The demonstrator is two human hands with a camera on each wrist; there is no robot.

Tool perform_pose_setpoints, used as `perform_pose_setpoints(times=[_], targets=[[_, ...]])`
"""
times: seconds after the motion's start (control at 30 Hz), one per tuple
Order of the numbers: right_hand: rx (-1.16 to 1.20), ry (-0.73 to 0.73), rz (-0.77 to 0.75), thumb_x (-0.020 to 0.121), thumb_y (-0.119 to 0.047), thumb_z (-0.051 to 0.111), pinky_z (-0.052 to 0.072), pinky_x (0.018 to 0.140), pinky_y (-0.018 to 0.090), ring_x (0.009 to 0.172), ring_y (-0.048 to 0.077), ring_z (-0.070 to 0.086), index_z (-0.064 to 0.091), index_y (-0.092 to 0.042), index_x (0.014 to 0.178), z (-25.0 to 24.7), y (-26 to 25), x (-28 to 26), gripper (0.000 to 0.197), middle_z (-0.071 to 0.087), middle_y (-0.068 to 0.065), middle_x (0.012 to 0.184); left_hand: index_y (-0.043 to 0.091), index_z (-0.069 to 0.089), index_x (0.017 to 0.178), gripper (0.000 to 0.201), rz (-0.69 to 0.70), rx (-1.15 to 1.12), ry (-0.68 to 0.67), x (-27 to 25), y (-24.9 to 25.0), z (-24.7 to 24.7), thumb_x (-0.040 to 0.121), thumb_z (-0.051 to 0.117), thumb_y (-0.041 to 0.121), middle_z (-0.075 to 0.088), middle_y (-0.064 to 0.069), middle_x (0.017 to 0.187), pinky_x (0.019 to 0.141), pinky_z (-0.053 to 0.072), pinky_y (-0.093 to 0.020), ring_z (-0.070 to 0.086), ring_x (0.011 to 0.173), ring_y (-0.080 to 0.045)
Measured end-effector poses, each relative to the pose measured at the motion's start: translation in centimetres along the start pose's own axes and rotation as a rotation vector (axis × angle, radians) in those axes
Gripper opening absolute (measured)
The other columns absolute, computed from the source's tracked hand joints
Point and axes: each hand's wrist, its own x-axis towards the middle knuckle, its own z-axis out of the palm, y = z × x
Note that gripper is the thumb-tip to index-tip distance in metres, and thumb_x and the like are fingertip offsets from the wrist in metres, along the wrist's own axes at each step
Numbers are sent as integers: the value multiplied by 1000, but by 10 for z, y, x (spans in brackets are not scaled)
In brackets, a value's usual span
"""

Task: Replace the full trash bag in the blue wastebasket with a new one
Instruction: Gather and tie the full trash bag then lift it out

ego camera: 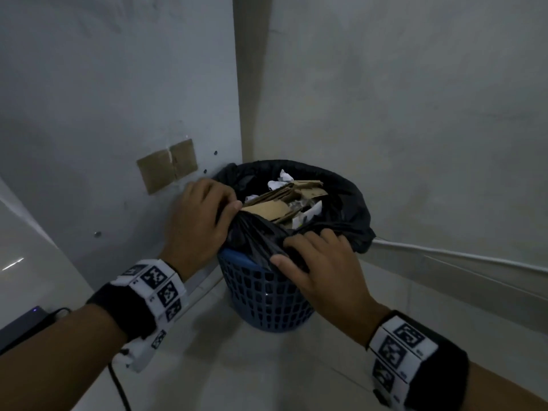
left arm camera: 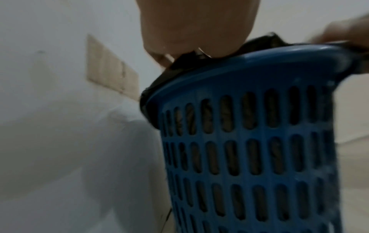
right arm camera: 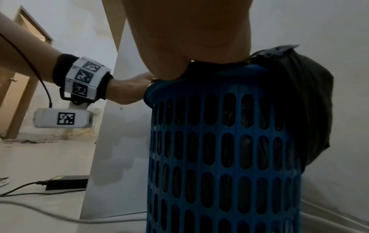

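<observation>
A blue slotted wastebasket (ego camera: 267,301) (left arm camera: 249,141) (right arm camera: 223,149) stands on the floor in a wall corner. A black trash bag (ego camera: 341,203) (right arm camera: 295,97) lines it, folded over the far rim, and holds cardboard scraps (ego camera: 284,203) and crumpled white paper. My left hand (ego camera: 201,215) (left arm camera: 197,26) grips the bag's edge at the near left of the rim. My right hand (ego camera: 320,259) (right arm camera: 189,36) pinches a bunched fold of the bag at the near rim, where the blue rim shows bare.
Grey walls (ego camera: 415,114) close in behind and on both sides of the basket. A brown patch (ego camera: 167,166) is stuck to the left wall. A black power adapter (right arm camera: 67,182) with cables lies on the floor to the left. A pale cord (ego camera: 462,256) runs along the right wall's base.
</observation>
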Motion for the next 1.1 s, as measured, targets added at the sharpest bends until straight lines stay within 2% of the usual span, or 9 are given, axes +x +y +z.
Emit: perform_pose_setpoints(times=[0.2, 0.3, 0.4, 0.47, 0.57, 0.67, 0.77, 0.97, 1.1], targets=[[122, 195, 21, 97, -42, 48, 38, 65, 35, 75, 24, 45, 56, -14, 91, -18, 30, -9, 30, 54, 4, 84, 17, 61, 108, 33, 205, -124, -195, -11, 58, 0, 100, 36, 37, 60, 3, 107, 79, 43, -34, 55, 95, -17], [374, 298, 352, 94, -34, 50, 33, 65, 28, 70, 17, 38, 41, -22, 90, -18, 49, -15, 16, 38, -3, 82, 24, 53, 115, 41, 88, -101, -285, -22, 72, 11, 97, 30, 53, 59, 10, 101, 61, 44, -26, 57, 77, -9], [628, 394, 756, 96, -35, 51, 41, 66, 32, 75, 22, 49, 40, -21, 101, -13, 62, -19, 18, 45, 7, 93, 33, 48, 111, 48, 43, 4, -320, -22, 70, 19, 91, 22, 67, 64, 10, 73, 47, 44, -27, 55, 55, -5], [766, 257, 1081, 98, -45, 46, 46, 72, 36, 86, 30, 57, 41, -21, 110, -16, 66, -16, 27, 52, 13, 102, 35, 51, 97, 50, 41, 17, -318, -20, 68, 21, 89, 18, 71, 58, 8, 60, 46, 45, -30, 52, 50, -6], [976, -290, 1388, 91, -71, 22, 50, 68, 33, 75, 29, 65, 61, -21, 105, -24, 63, -11, 65, 68, 9, 92, 30, 60, 78, 67, 56, 46, -309, -19, 67, 23, 86, 11, 75, 58, 8, 59, 49, 47, -32, 53, 52, -7], [1024, -389, 1263, 94, -67, 23, 49, 53, 26, 55, 23, 63, 68, -12, 90, -25, 64, -12, 71, 69, 10, 70, 23, 61, 62, 84, 76, 118, -348, -20, 62, 23, 81, 4, 81, 56, 4, 55, 49, 44, -32, 50, 50, -9], [982, -71, 1119, 100, -39, 44, 50, 49, 27, 46, 15, 59, 58, -2, 80, -31, 73, -8, 44, 59, 14, 65, 23, 51, 52, 79, 102, 125, -345, -19, 55, 19, 82, 6, 81, 51, 4, 50, 46, 41, -29, 47, 48, -10], [762, 399, 905, 95, -28, 57, 48, 65, 36, 68, 17, 56, 55, -5, 85, -36, 70, 11, 25, 60, 9, 75, 20, 51, 55, 63, 252, 14, -299, -19, 47, 15, 96, 22, 58, 49, 5, 51, 41, 33, -27, 45, 48, -13], [554, 253, 529, 99, -35, 47, 46, 79, 23, 91, 9, 56, 59, -21, 110, -37, 54, 20, 22, 60, -4, 98, 17, 50, 56, 46, 327, -84, -245, -20, 37, 10, 97, 39, 37, 49, 5, 53, 45, 37, -31, 45, 51, -15]])
